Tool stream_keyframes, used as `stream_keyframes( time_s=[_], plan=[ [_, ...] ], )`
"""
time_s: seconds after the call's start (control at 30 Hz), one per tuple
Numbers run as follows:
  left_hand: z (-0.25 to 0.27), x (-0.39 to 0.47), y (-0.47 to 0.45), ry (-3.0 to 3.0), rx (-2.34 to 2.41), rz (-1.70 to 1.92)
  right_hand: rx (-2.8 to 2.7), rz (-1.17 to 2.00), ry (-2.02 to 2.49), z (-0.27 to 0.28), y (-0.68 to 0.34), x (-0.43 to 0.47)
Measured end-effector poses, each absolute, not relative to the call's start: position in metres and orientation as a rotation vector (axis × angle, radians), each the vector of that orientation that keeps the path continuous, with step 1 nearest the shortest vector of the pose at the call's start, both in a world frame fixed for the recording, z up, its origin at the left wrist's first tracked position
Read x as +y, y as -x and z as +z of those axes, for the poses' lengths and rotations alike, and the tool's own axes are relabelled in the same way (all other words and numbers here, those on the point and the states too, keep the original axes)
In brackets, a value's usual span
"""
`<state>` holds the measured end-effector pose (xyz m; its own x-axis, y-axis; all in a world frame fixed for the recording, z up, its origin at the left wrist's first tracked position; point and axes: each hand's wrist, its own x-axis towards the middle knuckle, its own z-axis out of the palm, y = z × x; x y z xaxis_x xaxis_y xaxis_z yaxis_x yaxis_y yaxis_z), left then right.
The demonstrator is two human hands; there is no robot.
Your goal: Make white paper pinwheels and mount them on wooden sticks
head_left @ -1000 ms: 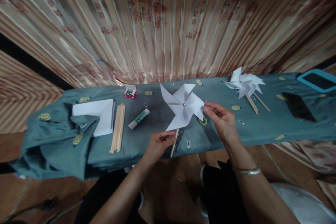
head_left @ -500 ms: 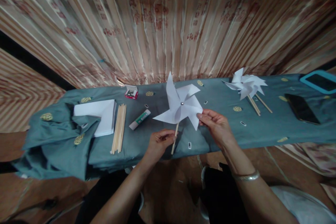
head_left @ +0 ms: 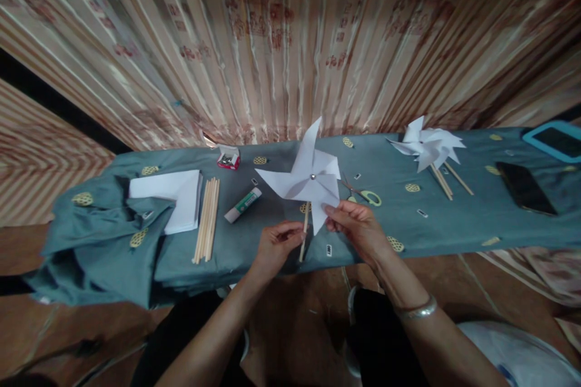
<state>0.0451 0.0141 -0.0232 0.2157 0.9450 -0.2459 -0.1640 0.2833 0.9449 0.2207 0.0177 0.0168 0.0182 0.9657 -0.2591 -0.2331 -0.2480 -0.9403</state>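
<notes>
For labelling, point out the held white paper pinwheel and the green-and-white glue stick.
White paper pinwheel (head_left: 313, 176): head view, on its central pin.
Green-and-white glue stick (head_left: 243, 205): head view, middle of its barrel.

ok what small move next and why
The right hand could probably ease off the white star-shaped paper pinwheel: it touches the lowest blade, and the left hand holds the thin pale wooden stick, which should support the pinwheel alone.

In dim light, the white paper pinwheel (head_left: 305, 179) above the left hand (head_left: 278, 247) stands out bright; right of that grip, a rounded silver metal bangle (head_left: 420, 310) glints. Shadow darkens the brown floor (head_left: 295, 326) below. Beyond, the beige-and-red patterned fabric curtain (head_left: 290, 72) stretches in soft wide-angle distortion.
</notes>
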Motion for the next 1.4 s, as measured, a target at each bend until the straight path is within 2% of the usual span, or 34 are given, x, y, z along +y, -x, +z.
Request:
stream_keyframes(
  time_s=[0.47, 0.83, 1.4],
  plan=[
    [-0.026, 0.013, -0.045, -0.889, 1.034, 0.951, -1.209, 1.587, 1.240, 0.026, -0.224, 0.014],
    [-0.022, 0.011, -0.047, -0.854, 1.051, 0.922, -0.885, 1.086, 1.341, 0.010, -0.257, 0.032],
    [-0.027, 0.011, -0.047, -0.879, 1.054, 0.936, -0.771, 1.323, 1.303, 0.020, -0.242, 0.026]
  ],
)
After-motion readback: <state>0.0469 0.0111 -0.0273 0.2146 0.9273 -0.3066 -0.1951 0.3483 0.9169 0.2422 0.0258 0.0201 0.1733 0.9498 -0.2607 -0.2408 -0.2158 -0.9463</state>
